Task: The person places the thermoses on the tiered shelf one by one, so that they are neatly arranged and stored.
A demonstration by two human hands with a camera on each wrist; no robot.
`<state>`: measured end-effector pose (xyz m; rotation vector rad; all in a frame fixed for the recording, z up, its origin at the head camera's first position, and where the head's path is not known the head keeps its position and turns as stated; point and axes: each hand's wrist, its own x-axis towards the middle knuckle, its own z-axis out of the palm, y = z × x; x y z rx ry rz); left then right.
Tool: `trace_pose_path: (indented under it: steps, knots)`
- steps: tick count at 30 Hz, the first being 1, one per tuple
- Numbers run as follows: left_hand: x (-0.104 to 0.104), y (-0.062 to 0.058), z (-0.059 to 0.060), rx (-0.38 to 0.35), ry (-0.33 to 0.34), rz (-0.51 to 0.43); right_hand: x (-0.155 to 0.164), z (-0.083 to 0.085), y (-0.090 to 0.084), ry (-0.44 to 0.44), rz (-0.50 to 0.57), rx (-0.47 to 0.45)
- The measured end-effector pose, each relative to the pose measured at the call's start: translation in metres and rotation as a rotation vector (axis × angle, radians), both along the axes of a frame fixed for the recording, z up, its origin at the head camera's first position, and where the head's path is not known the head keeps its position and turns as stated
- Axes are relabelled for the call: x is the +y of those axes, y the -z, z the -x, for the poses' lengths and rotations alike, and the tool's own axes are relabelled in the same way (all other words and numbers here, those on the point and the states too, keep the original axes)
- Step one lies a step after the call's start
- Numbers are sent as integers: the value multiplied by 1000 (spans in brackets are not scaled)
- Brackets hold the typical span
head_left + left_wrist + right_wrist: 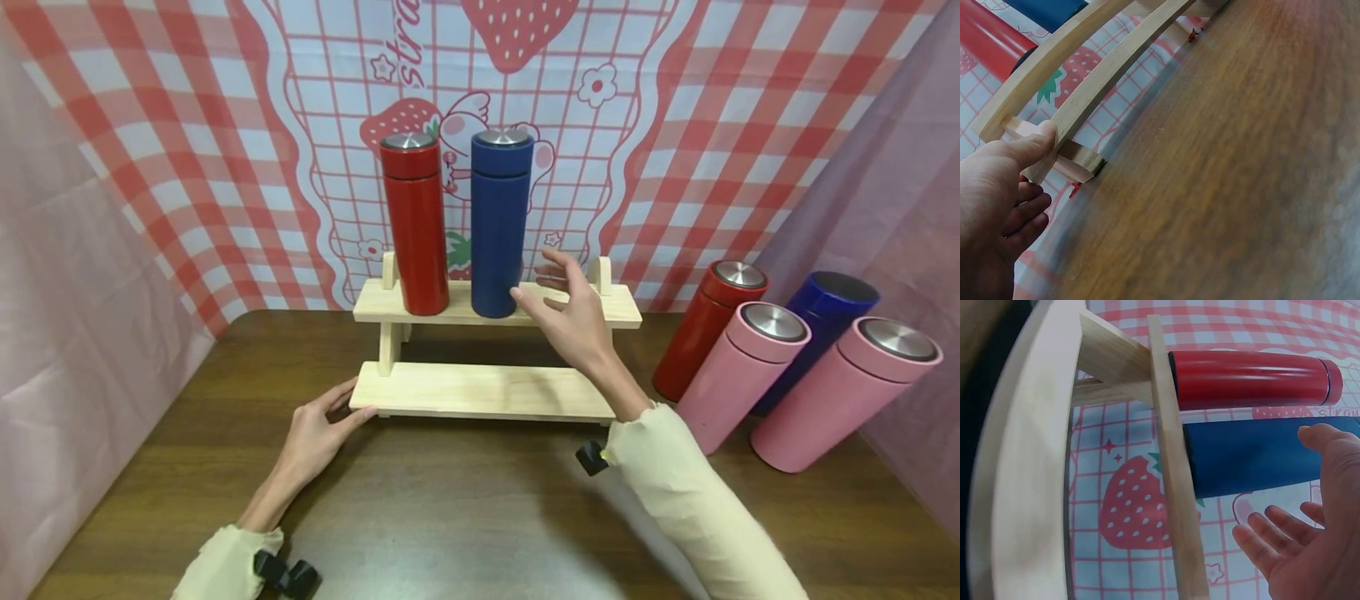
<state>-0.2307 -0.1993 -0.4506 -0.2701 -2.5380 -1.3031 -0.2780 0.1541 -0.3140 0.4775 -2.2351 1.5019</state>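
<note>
Looking over the bench (480, 517), we see a rack (480, 390) — red flask (416, 229) and blue flask (499, 227) upright on top. Left hand (318, 433) touches its corner; right hand (572, 310) hovers beside blue, fingers released.

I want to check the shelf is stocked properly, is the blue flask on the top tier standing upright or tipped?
Upright. The blue flask stands on its base on the wooden rack's top shelf, steel lid up, beside the red flask.

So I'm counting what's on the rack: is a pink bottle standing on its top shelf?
No: the top shelf holds only a red bottle and a blue bottle; the pink bottles stand on the table.
</note>
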Motion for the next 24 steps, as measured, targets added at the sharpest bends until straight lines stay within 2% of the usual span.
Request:
trace_pose_path:
  steps: [8,15,24]
  knots:
    - [0,2,1,-17,-4,-6,17,-19,16,-24,7,7]
    - [1,2,0,-16,-5,-3,32,-37,24,23,-47,-10]
    - [0,0,-1,-13,-7,8,51,-59,29,62,-64,8]
